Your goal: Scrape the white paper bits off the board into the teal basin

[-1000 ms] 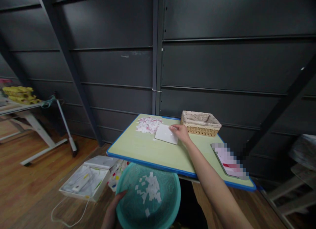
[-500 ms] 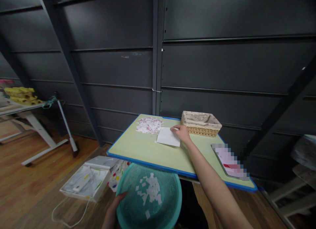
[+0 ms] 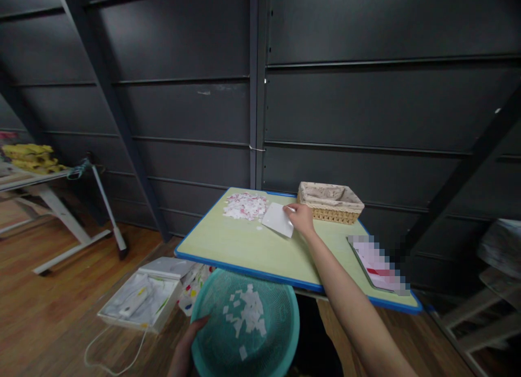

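Card [image 3: 277, 219] I'm holding: smooth, glossy. My basin [image 3: 281, 333]: perforated plastic. Basket [image 3: 331, 215]: rough weave, cloth liner [image 3: 321, 192]. Scraps [image 3: 244, 206]: paper-like. Tabletop [image 3: 228, 241]: smooth. Wall [image 3: 358, 106]: metal-looking panels, satin.

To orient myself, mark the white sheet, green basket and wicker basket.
White sheet [image 3: 276, 220], head view, middle of its face.
Green basket [image 3: 281, 317], head view, inner wall.
Wicker basket [image 3: 331, 213], head view, woven front.

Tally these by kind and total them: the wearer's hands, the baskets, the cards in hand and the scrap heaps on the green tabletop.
Hands: 2 (left hand, right hand)
Baskets: 2 (teal basket, wicker basket)
Cards in hand: 1 (white card)
Scrap heaps on top: 1 (scrap heap)
Total: 6
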`<state>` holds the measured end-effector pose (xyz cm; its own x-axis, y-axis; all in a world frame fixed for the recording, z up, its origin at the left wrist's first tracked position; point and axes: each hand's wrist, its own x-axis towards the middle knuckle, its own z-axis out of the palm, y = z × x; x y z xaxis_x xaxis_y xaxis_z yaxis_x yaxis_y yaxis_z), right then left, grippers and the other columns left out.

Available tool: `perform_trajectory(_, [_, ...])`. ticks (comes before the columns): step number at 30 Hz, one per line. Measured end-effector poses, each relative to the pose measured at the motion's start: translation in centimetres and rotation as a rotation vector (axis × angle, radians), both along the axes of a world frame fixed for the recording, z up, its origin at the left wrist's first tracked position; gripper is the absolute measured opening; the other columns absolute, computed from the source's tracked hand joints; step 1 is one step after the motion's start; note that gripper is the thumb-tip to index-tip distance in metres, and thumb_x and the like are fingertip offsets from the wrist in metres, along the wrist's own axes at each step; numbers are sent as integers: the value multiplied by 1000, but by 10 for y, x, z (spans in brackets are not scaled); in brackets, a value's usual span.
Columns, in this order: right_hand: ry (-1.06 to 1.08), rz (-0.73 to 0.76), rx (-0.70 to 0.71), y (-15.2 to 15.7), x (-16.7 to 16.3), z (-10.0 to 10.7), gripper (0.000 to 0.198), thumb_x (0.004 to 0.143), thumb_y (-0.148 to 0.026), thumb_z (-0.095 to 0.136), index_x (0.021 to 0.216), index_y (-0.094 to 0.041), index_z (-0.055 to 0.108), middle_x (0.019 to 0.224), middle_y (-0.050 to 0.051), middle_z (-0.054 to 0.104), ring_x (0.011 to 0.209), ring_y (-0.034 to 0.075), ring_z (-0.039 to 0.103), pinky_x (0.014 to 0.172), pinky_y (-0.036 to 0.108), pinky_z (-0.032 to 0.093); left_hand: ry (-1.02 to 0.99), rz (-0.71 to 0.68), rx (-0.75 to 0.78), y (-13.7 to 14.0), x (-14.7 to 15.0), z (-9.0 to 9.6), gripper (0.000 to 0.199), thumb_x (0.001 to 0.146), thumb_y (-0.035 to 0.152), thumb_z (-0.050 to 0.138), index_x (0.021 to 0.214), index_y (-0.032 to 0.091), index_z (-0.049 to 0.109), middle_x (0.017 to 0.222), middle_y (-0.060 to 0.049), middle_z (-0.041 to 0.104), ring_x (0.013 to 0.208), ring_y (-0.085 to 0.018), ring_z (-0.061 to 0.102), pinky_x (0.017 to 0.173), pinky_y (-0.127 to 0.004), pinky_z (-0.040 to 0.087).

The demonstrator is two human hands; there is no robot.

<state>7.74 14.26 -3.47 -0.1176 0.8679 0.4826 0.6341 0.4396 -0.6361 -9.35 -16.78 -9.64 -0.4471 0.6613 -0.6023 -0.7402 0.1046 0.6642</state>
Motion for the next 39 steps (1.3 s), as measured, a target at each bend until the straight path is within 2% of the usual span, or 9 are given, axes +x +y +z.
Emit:
perform_trajectory(4, [-47, -15, 28, 0, -1, -2, 34, 88, -35, 52, 99, -16, 78, 97, 12, 76, 88, 26, 69, 77, 31, 47, 21, 1, -16, 0, -1, -2, 81, 72, 11, 67, 146, 0, 35, 70, -9, 80, 78, -33, 75, 78, -45, 60])
perform_trajectory(7, [-83, -14, 34, 0, -2, -3, 31, 87, -34, 53, 97, -19, 79, 97, 10, 76, 87, 25, 69, 77, 30, 47, 8, -20, -51, 0, -2, -5, 78, 73, 13, 68, 143, -1, 38, 69, -9, 79, 73, -34, 75, 76, -48, 60])
perform_trajectory(11, [-65, -15, 22, -1, -2, -2, 31, 87, -33, 53, 96, -18, 79, 95, 11, 77, 86, 26, 70, 75, 30, 47, 55, -18, -22, 0, -2, -3, 76, 75, 12, 66, 144, 2, 36, 68, -6, 79, 68, -32, 75, 76, -46, 60])
perform_trajectory(15, [-42, -20, 9, -2, -1, 1, 29, 84, -30, 55, 92, -17, 80, 93, 11, 77, 86, 26, 70, 75, 30, 47, 55, -39, -37, 0, 1, 1, 78, 76, 11, 65, 144, -6, 32, 61, -6, 77, 65, -31, 75, 75, -44, 61])
perform_trajectory(22, [-21, -27, -20, -5, -2, 5, 28, 80, -30, 56, 87, -17, 80, 87, 9, 77, 81, 23, 70, 73, 28, 48, 38, -3, -13, 1, 4, 5, 81, 75, 10, 65, 145, -7, 30, 64, -8, 78, 73, -32, 75, 78, -43, 60])
perform_trajectory(32, [8, 44, -35, -3, 0, 6, 25, 76, -26, 58, 79, -16, 80, 82, 9, 77, 78, 23, 70, 68, 27, 47, 71, 23, -31, 1, 3, 3, 76, 73, 10, 67, 144, 8, 40, 69, -5, 80, 76, -32, 76, 81, -47, 59])
perform_trajectory(39, [62, 75, -48, -2, 1, 5, 25, 74, -27, 58, 77, -16, 80, 80, 9, 77, 77, 24, 70, 69, 27, 48, 12, -10, -49, 0, 1, -1, 75, 74, 11, 66, 143, 1, 39, 63, -7, 78, 76, -35, 75, 76, -48, 60])
